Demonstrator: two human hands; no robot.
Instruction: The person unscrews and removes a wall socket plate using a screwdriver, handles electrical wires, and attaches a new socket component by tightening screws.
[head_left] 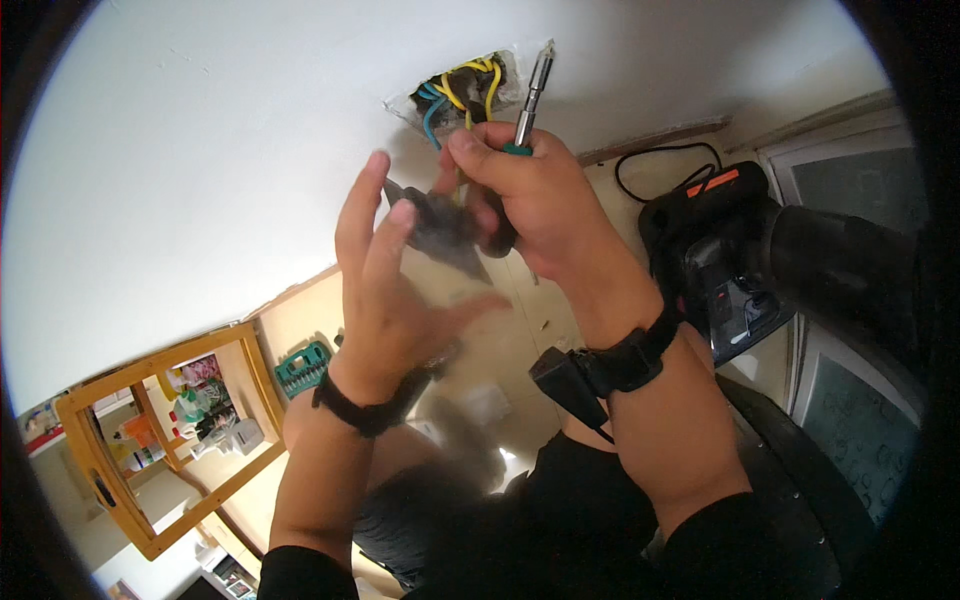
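My right hand (pixel 535 195) is closed round a screwdriver (pixel 532 105), its metal shaft pointing up and a bit of green showing at the fist. Its thumb and forefinger are close together at a yellow wire coming down from the wall box (pixel 455 95). Below them hangs a dark, flat-edged plate (pixel 440 230), blurred, tilted and partly covered by fingers; it looks like a switch or socket plate. My left hand (pixel 390 270) is open beside the plate, fingers apart and thumb smeared by motion. Whether its fingertips touch the plate I cannot tell.
Yellow and blue wires (pixel 433 112) stick out of the ragged wall opening. A green bit case (pixel 302 370) lies at the left, near a wood-framed cabinet (pixel 160 530). On the right stand a black bag-like case (pixel 705 215) with a cable and a glass-paned door (pixel 860 410).
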